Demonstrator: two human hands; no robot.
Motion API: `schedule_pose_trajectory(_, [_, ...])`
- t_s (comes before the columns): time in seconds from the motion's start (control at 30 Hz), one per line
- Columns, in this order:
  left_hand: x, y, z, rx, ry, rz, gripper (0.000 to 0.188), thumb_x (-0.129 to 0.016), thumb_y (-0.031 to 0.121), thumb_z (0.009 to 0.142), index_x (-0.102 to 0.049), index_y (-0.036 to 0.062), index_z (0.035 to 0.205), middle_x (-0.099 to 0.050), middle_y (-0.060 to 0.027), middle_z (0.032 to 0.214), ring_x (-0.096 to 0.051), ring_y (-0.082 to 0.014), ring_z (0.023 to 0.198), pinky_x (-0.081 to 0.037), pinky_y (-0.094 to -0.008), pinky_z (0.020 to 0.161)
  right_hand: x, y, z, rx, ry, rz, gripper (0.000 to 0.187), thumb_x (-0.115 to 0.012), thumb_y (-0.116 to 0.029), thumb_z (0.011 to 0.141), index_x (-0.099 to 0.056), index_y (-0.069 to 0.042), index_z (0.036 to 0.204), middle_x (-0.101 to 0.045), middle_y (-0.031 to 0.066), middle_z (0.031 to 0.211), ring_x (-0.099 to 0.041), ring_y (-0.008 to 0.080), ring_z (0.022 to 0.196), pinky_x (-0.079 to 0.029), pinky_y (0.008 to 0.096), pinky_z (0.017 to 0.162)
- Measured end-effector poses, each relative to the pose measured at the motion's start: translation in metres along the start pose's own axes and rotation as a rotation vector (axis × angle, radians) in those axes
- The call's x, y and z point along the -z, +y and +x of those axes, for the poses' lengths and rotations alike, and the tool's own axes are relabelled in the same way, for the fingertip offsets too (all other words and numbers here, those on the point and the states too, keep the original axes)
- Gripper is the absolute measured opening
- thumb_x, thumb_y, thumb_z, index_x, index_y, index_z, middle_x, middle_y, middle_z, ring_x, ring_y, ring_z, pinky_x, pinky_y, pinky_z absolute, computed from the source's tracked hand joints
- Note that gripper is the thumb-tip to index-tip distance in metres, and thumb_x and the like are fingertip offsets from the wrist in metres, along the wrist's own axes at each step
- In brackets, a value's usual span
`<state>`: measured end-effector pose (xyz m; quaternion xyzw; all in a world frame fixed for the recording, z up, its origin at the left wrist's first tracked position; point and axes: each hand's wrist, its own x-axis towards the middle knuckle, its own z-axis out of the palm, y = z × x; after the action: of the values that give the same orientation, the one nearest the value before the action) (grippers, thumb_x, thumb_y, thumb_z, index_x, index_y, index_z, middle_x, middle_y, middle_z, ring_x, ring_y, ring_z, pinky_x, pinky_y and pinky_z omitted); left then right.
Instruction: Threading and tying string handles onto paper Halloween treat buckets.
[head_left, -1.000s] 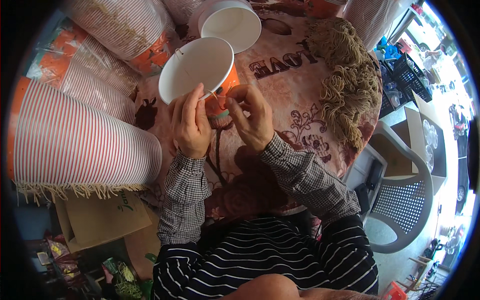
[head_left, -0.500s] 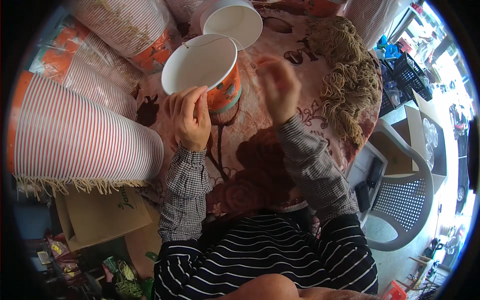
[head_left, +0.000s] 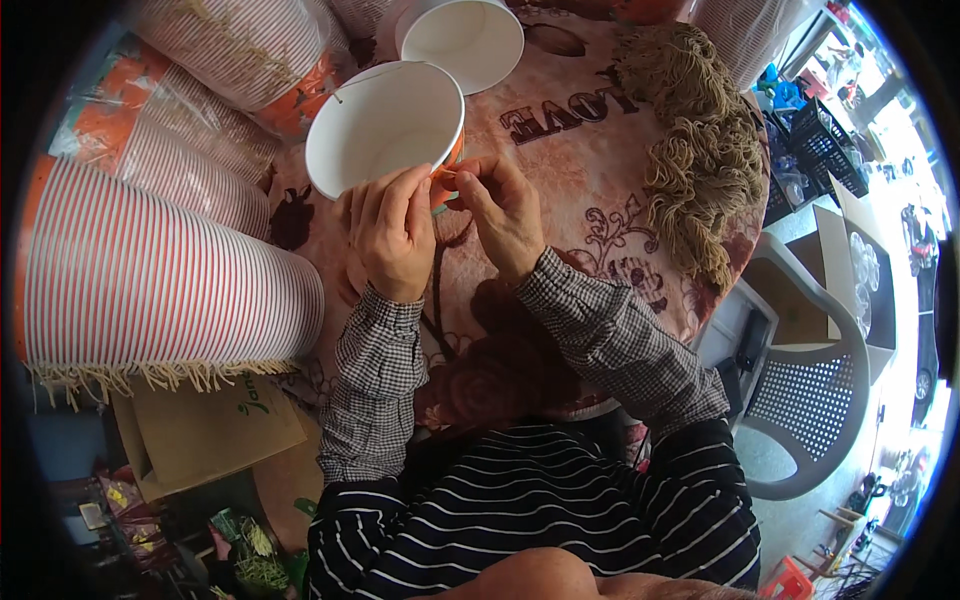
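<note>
A paper bucket point(head_left: 372, 130), white inside with a printed orange outer wall, tilts toward me on the table. A thin cord point(head_left: 390, 68) runs over its far rim. At the near rim the fingers of my left hand point(head_left: 392, 235) are closed on the bucket's edge. My right hand point(head_left: 508, 215) meets the left fingertips there, thumb and forefinger pinched on a short bit of thin cord point(head_left: 450, 173). The fingers hide where the cord meets the rim. Behind stands a second white paper bucket point(head_left: 465, 45), open end toward me.
Long nested stacks of paper buckets point(head_left: 170, 270) lie along the left, some in clear plastic. A heap of tan cords point(head_left: 695, 150) covers the table's right side. Beyond the patterned tablecloth point(head_left: 560, 170) are a grey plastic chair point(head_left: 810, 400) and cardboard boxes point(head_left: 215, 425).
My right hand has come down and left to meet my left hand at the near rim. The bucket has shifted slightly left, and my left hand has turned a little inward.
</note>
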<state>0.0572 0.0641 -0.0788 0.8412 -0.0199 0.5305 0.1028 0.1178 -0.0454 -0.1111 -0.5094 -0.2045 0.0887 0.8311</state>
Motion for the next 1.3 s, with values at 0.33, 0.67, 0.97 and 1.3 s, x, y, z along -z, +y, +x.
schedule_pose_trajectory(0.33, [0.0, 0.002, -0.001, 0.016, -0.017, -0.032, 0.015, -0.066, 0.006, 0.084, -0.066, 0.0091, 0.099, -0.068, -0.0041, 0.093, -0.063, -0.0222, 0.088, -0.042, -0.0369, 0.087, 0.001, 0.001, 0.0, 0.044, 0.013, -0.066, 0.013, -0.06, -0.01, 0.092, -0.056, 0.002, 0.096, -0.065, 0.0063, 0.09, -0.063, 0.0106, 0.081, -0.052, 0.0244, 0.072])
schedule_pose_trajectory(0.67, [-0.001, 0.005, -0.001, -0.006, -0.001, -0.015, 0.014, -0.066, 0.008, 0.084, -0.066, 0.0099, 0.098, -0.068, -0.0024, 0.091, -0.062, -0.0216, 0.084, -0.042, -0.0358, 0.084, 0.003, 0.008, 0.003, 0.083, 0.013, -0.141, 0.014, -0.064, -0.009, 0.088, -0.057, 0.0, 0.097, -0.061, 0.007, 0.09, -0.062, 0.0136, 0.08, -0.051, 0.026, 0.07])
schedule_pose_trajectory(0.97, [0.007, 0.01, 0.002, 0.002, -0.079, 0.019, 0.014, -0.063, 0.013, 0.088, -0.067, 0.0116, 0.102, -0.068, -0.0015, 0.085, -0.062, -0.0195, 0.08, -0.04, -0.0348, 0.084, 0.003, -0.001, 0.001, 0.222, -0.014, -0.316, 0.014, -0.072, -0.008, 0.081, -0.062, -0.002, 0.088, -0.058, 0.0064, 0.085, -0.059, 0.0142, 0.077, -0.049, 0.028, 0.069])
schedule_pose_trajectory(1.3, [0.014, 0.016, 0.004, 0.094, -0.116, -0.034, 0.015, -0.066, 0.015, 0.086, -0.071, 0.0106, 0.1, -0.07, -0.0024, 0.085, -0.063, -0.017, 0.077, -0.042, -0.0315, 0.081, 0.001, -0.005, -0.001, 0.246, -0.036, -0.36, 0.017, -0.072, -0.008, 0.079, -0.062, -0.003, 0.091, -0.06, 0.005, 0.081, -0.058, 0.0145, 0.075, -0.048, 0.0278, 0.068])
